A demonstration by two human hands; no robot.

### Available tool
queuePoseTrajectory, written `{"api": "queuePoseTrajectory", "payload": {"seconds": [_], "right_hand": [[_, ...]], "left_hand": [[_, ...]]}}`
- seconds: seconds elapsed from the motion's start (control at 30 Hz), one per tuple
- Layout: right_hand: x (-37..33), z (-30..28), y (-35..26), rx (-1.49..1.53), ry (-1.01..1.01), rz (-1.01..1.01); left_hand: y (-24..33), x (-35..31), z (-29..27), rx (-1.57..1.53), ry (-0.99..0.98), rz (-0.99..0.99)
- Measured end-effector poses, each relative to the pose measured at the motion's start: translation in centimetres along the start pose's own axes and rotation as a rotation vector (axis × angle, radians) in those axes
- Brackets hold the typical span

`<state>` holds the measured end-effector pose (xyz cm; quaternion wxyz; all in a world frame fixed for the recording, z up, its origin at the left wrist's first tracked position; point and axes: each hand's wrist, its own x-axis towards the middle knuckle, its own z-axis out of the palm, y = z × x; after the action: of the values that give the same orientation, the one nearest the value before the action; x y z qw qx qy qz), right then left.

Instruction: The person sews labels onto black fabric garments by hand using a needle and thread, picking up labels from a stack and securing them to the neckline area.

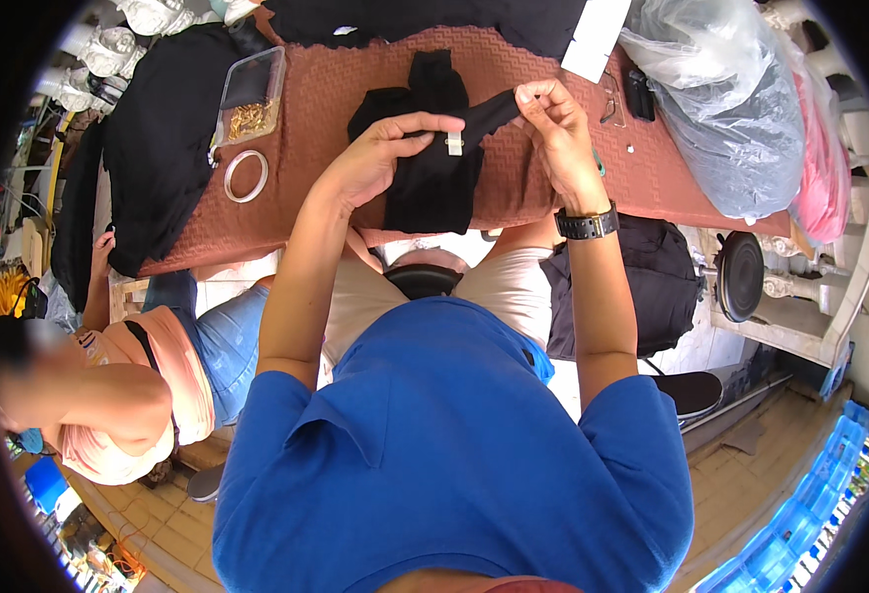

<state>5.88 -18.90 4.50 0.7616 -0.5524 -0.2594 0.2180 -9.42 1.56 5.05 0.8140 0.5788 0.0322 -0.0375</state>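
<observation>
A small black garment point(433, 188) lies partly on the brown-covered table in front of me, with one narrow part lifted and stretched between my hands. My left hand point(380, 158) holds its left end, thumb and forefinger closed on the cloth beside a small white label point(454, 143). My right hand point(558, 124) pinches the upper right tip of the same narrow part between thumb and fingers. A black watch sits on my right wrist. Folds hide the garment's exact kind.
Left on the table point(306, 79) are a clear plastic box point(253, 94) with gold-coloured small parts, a white ring point(246, 177) and black cloth point(158, 138). To the right are eyeglasses point(609, 107), a black case point(639, 94) and a large plastic bag point(726, 109). A co-worker point(128, 385) sits at left.
</observation>
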Motion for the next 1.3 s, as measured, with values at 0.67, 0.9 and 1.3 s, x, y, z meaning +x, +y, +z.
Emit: {"api": "queuePoseTrajectory", "payload": {"seconds": [0.67, 0.9, 1.3], "right_hand": [[0.0, 2.7, 4.6, 0.647, -0.073, 0.387], [-1.1, 2.9, 2.8, 0.656, -0.493, 0.647], [-2.3, 2.4, 2.1, 0.445, -0.336, 0.451]], "left_hand": [[3.5, -0.3, 4.5, 0.321, 0.230, 0.457], [2.6, -0.8, 3.5, 0.337, 0.291, 0.470], [1.4, -0.8, 3.9, 0.250, 0.435, 0.424]]}}
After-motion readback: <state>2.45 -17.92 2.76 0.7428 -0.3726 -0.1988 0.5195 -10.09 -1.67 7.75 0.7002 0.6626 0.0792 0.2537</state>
